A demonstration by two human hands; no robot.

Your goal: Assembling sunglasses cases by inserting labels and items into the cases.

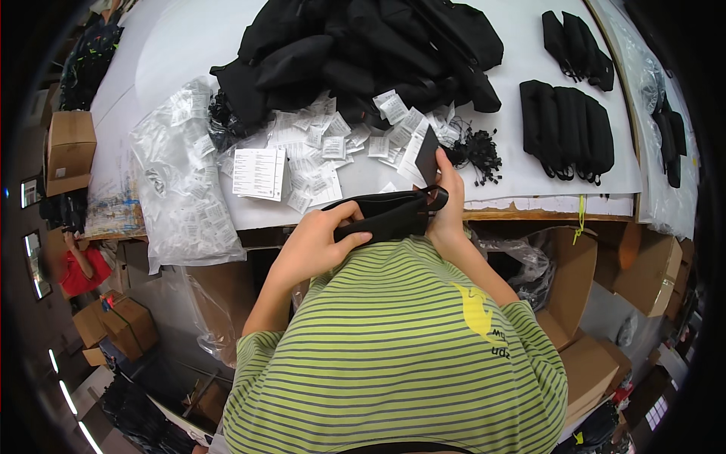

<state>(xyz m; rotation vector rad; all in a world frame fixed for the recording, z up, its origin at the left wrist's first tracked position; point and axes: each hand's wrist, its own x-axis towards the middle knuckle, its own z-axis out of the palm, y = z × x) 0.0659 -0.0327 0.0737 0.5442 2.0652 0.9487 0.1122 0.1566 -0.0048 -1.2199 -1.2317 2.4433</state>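
A black fabric pouch [393,214] lies across the front of my body at the table's near edge, its long opening facing up. My left hand [321,238] is closed on the pouch's left end, fingers inside the opening and thumb outside. At the other end, my right hand [449,198] pinches a card [425,160] with one black and one white face, held upright above the pouch. A small black loop [436,198] at the pouch's right end touches that hand. Small white packets [333,147] lie scattered just beyond, beside a stack of white printed cards [259,174].
A large heap of black pouches [370,45] covers the table's far middle. Rows of black pouches [567,129] lie at the right, near a bunch of black cords [478,155]. A clear plastic bag of packets [185,189] hangs over the left edge. Cardboard boxes [571,280] stand below.
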